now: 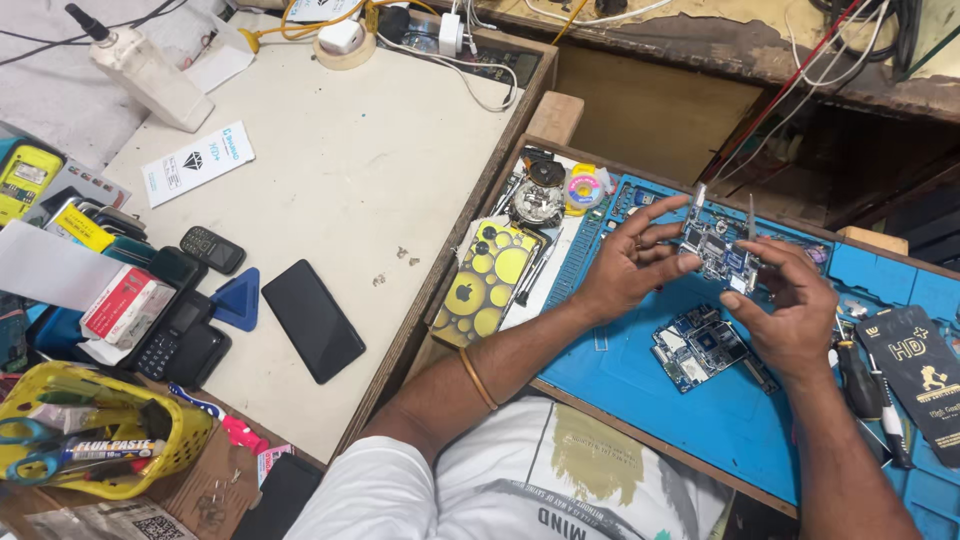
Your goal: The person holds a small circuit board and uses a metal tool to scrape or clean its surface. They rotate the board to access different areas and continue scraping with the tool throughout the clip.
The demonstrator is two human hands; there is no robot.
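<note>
My left hand (630, 265) holds a small phone circuit board (716, 246) up over the blue work mat (690, 410), fingers spread along its left edge. My right hand (790, 305) pinches thin metal tweezers (752, 222) against the board's right side. A second circuit board (700, 348) lies flat on the mat just below both hands. A gold bangle sits on my left wrist.
A yellow dotted phone case (487, 285) lies left of the mat near round tool parts (537, 200). A black phone (312, 320), a blue triangular pick (238, 300) and small keypad phones rest on the white table. A yellow basket (160, 450) holds scissors. A black packet (915, 370) lies at right.
</note>
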